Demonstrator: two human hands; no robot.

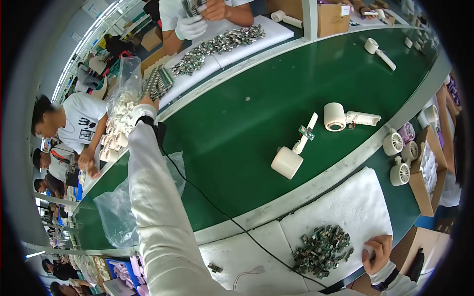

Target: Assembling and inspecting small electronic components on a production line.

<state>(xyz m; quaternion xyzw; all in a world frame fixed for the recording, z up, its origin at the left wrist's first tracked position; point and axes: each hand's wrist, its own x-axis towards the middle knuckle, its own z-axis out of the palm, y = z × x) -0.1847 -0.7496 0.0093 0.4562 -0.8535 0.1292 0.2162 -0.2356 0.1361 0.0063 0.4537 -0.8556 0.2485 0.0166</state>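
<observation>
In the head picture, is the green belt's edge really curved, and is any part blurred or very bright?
Head view: the fisheye lens bends the green belt and its pale edge; corners are black; the ceiling lights at upper left glare white; the left hand at the plastic bag looks slightly soft; the centre is sharp.

Left hand (146, 104) outstretched far forward; right hand (378, 251) curled, low.

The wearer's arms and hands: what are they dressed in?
Both arms wear long off-white sleeves with snug cuffs. The left hand has a black band at the wrist, with a thin black cable trailing from it. The right hand is bare, with a dark wrist strap below its cuff.
</observation>
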